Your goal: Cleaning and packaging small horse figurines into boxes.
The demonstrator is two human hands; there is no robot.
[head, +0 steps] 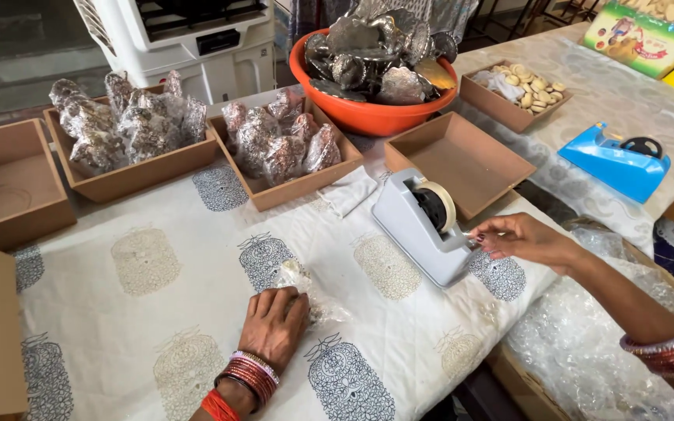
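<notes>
Left hand (pixel 274 326) lies palm down on the printed cloth of the surface (pixel 157 312), its grip pressed over a small bubble-wrapped parcel (pixel 306 292) at near centre. Right hand (pixel 520 238) reaches to the grey tape dispenser (pixel 423 226), right of the parcel, fingertips pinching at the tape end. Far behind stand brown trays of wrapped items (pixel 282 148) and an orange bowl (pixel 368 113).
</notes>
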